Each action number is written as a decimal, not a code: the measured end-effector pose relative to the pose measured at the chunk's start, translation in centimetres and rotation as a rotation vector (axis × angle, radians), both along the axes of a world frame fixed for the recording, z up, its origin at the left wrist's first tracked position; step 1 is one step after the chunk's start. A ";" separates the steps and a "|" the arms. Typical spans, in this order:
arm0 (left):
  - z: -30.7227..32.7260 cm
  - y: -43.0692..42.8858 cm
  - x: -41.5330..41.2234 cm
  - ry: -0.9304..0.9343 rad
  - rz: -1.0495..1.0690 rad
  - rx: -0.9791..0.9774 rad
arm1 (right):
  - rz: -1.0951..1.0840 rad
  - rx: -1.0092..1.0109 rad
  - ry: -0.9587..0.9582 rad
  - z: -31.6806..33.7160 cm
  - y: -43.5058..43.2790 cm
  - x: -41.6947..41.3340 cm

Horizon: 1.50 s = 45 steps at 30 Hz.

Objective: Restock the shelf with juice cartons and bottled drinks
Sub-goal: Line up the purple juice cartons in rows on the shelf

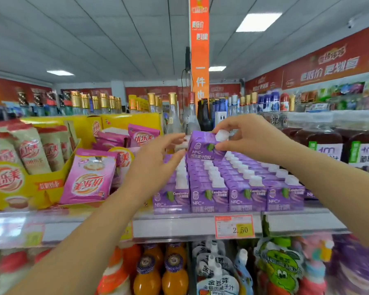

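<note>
My right hand (pixel 247 135) pinches the purple carton (pixel 202 146) at its top, fingertips by the white cap (pixel 222 134) and thumb on the front face. It holds the carton tilted just above the back of the purple rows (pixel 228 188) on the shelf (pixel 179 226). My left hand (pixel 158 158) curves in at the carton's left edge with something white between thumb and fingertips; I can't tell whether it grips or only steadies. To seat it well, I judge I should square the carton upright, face forward, and lower it into the back of a row without knocking the neighbouring caps, using my left hand as a guide. The cartons read "NFC+" with a brand word starting "Con" that is too blurred to spell. The price tag (pixel 234 226) below shows 2.50. The pink sachets (pixel 87 177) and yellow display box (pixel 30 188) to the left read 优乐美. The dark bottles (pixel 326 143) on the right carry "100", and the orange banner (pixel 199 50) overhead shows 一件.
</note>
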<state>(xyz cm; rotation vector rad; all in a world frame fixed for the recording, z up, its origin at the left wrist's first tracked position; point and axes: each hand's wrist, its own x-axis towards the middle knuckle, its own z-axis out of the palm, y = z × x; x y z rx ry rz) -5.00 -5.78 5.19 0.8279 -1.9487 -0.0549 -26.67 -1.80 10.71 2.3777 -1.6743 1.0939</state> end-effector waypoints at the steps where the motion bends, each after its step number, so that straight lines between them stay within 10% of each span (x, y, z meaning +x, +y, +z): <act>1: 0.3 -1.1 0.4 -0.034 0.072 -0.032 | -0.039 -0.030 0.026 0.3 -1.4 -0.1; 17: -0.7 -6.9 1.7 -0.344 0.411 -0.074 | -0.156 0.167 0.437 0.3 -19.0 0.4; 28: -0.7 -7.0 1.6 -0.335 0.394 -0.059 | -0.133 0.573 0.342 -0.6 -21.7 0.2; 45: -0.7 -6.9 1.6 -0.299 0.371 -0.046 | -0.374 0.393 0.552 -1.5 -24.9 2.3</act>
